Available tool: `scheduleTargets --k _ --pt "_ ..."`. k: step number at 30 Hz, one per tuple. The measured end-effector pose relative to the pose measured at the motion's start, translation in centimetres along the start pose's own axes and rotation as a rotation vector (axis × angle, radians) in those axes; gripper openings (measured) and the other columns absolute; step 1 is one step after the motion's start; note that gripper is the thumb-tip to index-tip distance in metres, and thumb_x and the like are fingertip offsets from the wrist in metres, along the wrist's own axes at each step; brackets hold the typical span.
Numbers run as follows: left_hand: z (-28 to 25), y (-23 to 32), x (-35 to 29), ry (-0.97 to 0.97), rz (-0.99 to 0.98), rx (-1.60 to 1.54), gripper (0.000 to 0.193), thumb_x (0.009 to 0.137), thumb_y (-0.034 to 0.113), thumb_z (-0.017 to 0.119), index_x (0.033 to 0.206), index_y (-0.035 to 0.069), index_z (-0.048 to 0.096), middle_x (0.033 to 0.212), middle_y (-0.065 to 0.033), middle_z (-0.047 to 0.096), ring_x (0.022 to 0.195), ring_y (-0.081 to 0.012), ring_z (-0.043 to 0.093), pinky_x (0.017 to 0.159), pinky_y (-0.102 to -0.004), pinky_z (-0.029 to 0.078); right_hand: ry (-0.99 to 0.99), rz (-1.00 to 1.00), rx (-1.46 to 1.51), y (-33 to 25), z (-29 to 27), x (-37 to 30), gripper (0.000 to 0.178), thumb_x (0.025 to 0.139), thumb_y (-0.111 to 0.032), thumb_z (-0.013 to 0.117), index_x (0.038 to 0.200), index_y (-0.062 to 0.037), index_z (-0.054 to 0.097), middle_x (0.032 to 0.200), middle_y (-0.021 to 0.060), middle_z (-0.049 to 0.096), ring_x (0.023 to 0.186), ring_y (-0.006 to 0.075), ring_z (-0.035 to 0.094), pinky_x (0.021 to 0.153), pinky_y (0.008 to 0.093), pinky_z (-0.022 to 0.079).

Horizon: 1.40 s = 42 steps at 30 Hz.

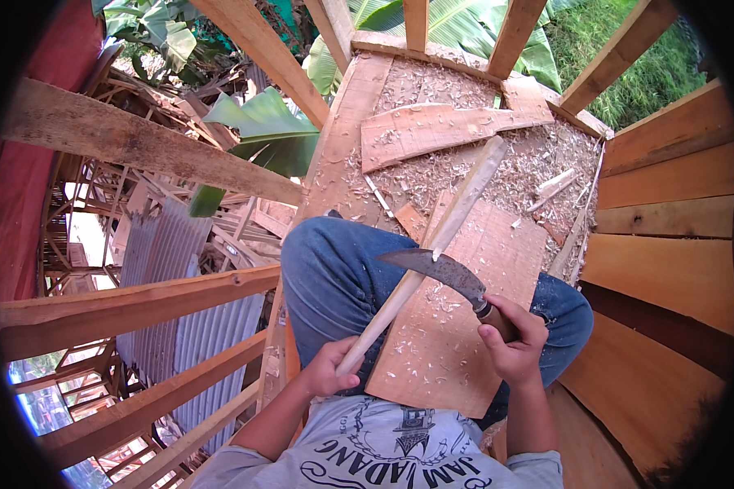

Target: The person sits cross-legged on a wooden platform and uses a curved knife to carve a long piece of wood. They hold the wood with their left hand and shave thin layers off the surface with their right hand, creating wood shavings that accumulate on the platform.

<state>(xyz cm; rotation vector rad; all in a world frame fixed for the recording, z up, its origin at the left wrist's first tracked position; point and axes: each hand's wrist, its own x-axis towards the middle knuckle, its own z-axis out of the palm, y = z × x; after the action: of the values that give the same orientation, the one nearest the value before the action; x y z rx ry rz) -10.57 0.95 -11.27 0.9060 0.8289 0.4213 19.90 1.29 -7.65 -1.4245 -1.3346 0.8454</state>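
My left hand is closed round the near end of a long pale wooden stick, which slants up and away to the right. In my right hand is the wooden handle of a curved knife with a dark blade. The blade lies across the stick about midway along it, and a small pale shaving shows at the crossing. Under both rests a wide wooden board on my lap, strewn with shavings. The stick's far end reaches beyond the board.
A cut plank lies among wood shavings on the platform ahead. Timber posts and rails rise on the left and far sides. A plank wall stands at the right. Below on the left are corrugated sheets.
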Motion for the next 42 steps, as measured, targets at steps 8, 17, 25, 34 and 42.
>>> scheduleTargets --k 8,17,25,34,42 --pt "-0.3 0.0 0.0 -0.017 -0.009 0.046 0.070 0.073 0.048 0.074 0.115 -0.003 0.050 0.066 0.0070 0.042 0.057 -0.0029 0.037 0.050 -0.0203 0.030 -0.086 -0.003 0.035 -0.9 0.3 0.3 0.033 0.070 -0.004 0.072 0.101 0.0019 0.064 0.076 0.0109 0.066 0.065 0.0134 0.062 0.060 0.0228 0.047" --pt "0.0 0.1 0.1 0.009 -0.010 0.054 0.072 0.071 0.049 0.075 0.115 -0.003 0.050 0.068 0.0064 0.043 0.058 -0.0038 0.038 0.052 -0.0204 0.032 0.009 0.304 0.284 -0.7 -1.4 0.6 0.028 0.078 -0.003 0.067 0.105 0.0016 0.064 0.085 0.0052 0.066 0.077 0.0084 0.060 0.070 0.0213 0.046" --pt "-0.3 -0.3 0.0 0.008 0.008 0.082 0.073 0.072 0.047 0.074 0.119 -0.003 0.049 0.069 0.0059 0.043 0.059 -0.0040 0.038 0.053 -0.0209 0.033 -0.059 0.100 0.038 -0.5 -0.4 0.3 0.037 0.071 -0.001 0.071 0.107 0.0004 0.064 0.077 0.0075 0.066 0.065 0.0096 0.061 0.059 0.0204 0.046" --pt "-0.5 -0.4 0.0 -0.032 -0.001 0.064 0.071 0.073 0.046 0.074 0.117 -0.003 0.049 0.069 0.0067 0.043 0.058 -0.0030 0.037 0.052 -0.0197 0.031 -0.097 -0.035 0.006 -0.9 0.3 0.7 0.033 0.071 -0.002 0.071 0.103 0.0012 0.064 0.077 0.0096 0.066 0.062 0.0129 0.061 0.058 0.0235 0.046" --pt "-0.2 0.0 0.1 -0.002 -0.020 0.064 0.073 0.071 0.050 0.075 0.116 -0.003 0.050 0.069 0.0066 0.043 0.058 -0.0035 0.038 0.052 -0.0203 0.032 -0.030 0.315 0.256 -1.0 -1.2 0.9 0.030 0.077 -0.004 0.068 0.106 0.0007 0.064 0.085 0.0041 0.067 0.075 0.0073 0.060 0.068 0.0207 0.047"
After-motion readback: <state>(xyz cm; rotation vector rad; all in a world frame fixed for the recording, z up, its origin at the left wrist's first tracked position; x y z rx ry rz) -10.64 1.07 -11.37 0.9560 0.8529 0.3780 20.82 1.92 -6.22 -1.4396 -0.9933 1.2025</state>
